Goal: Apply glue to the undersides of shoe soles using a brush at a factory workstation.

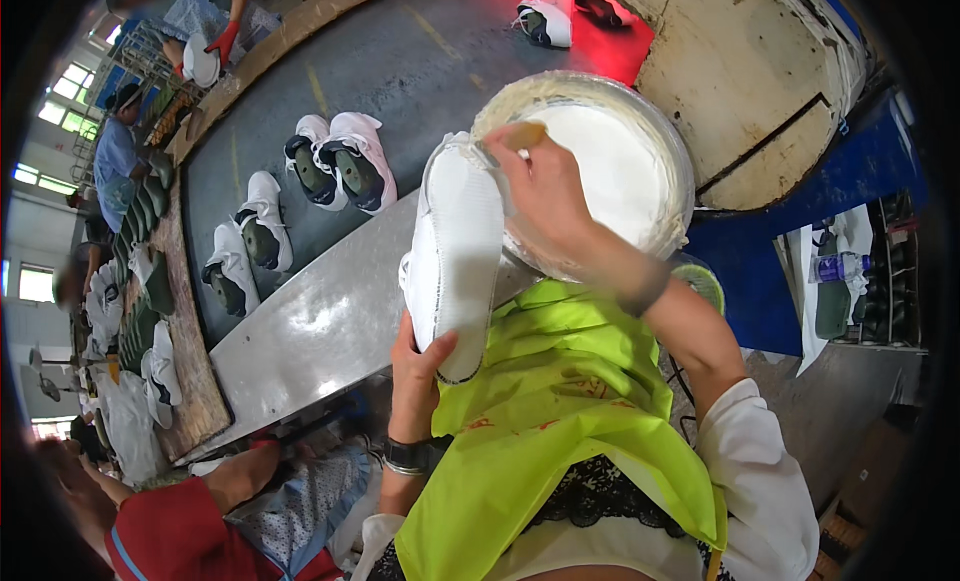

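Note:
My left hand (415,366) is closed around the heel end of a white shoe upper (452,251), thumb on its edge. The shoe is turned bottom up, and a wet-looking white layer covers the toe half of its bottom. My right hand (545,196), blurred by motion, grips a brush (522,136) at the toe edge of the shoe. Only the brush's tan handle shows clearly; the bristles are mostly hidden. Right behind that hand stands a wide round basin (682,171) holding white liquid, its rim crusted with dried residue.
White shoe pairs (358,161) stand on the dark conveyor belt (400,66) at left, beside a metal ledge (310,326). Under red light, another shoe (548,23) sits farther off. A co-worker in red (190,526) is close on my left; others work beyond the belt.

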Action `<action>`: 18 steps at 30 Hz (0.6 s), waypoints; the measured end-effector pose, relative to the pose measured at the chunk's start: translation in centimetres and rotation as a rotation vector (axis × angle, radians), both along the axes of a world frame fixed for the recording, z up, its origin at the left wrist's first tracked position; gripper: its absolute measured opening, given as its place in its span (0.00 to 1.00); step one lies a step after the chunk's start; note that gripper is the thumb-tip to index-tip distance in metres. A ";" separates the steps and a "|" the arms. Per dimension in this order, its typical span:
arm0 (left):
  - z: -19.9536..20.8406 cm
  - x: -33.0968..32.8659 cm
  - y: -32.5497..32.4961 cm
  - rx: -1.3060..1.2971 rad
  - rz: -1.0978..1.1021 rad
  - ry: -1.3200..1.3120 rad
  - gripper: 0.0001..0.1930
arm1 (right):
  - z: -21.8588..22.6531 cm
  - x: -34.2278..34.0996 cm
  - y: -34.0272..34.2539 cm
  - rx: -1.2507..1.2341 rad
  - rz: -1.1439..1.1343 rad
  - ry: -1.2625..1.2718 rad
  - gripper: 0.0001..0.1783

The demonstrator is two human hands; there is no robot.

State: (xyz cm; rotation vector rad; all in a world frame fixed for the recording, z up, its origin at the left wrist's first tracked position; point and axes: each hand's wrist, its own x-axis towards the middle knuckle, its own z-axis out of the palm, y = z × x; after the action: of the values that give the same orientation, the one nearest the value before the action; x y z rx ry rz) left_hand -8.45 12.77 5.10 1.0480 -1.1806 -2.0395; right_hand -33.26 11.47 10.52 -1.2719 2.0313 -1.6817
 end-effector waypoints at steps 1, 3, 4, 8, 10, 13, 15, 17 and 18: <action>0.0 0.2 -0.1 -0.003 0.001 0.000 0.37 | -0.7 0.9 0.7 -0.003 0.001 0.000 0.10; -0.4 0.0 0.0 -0.017 -0.008 -0.013 0.37 | -1.9 2.5 2.8 -0.240 0.065 0.506 0.10; -0.2 -0.3 0.0 -0.018 -0.006 -0.011 0.37 | -2.1 3.2 3.4 -0.289 0.138 0.326 0.10; -0.5 0.2 0.0 -0.069 -0.039 -0.065 0.37 | 0.4 2.9 1.2 -0.143 0.170 -0.098 0.11; -0.4 0.1 0.1 -0.120 -0.050 -0.066 0.37 | 1.2 1.5 -0.9 -0.140 0.092 -0.113 0.11; 0.1 0.5 0.4 -0.050 -0.011 -0.064 0.37 | 0.8 0.2 -1.0 -0.037 -0.047 -0.056 0.11; 0.2 0.8 0.1 -0.031 -0.037 -0.032 0.37 | -0.4 -0.2 0.3 0.054 -0.108 0.021 0.11; 0.6 0.6 -0.1 -0.017 -0.024 -0.029 0.37 | -2.6 1.2 3.5 -0.034 -0.048 -0.005 0.10; 0.6 0.8 -0.1 -0.007 -0.010 -0.027 0.36 | -2.9 2.1 4.7 -0.033 -0.037 -0.007 0.10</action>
State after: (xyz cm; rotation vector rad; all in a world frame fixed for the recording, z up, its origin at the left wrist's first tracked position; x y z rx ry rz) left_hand -7.64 12.64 5.73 1.0710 -1.2084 -2.0331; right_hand -31.17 16.19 7.62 -1.2439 2.0439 -1.7400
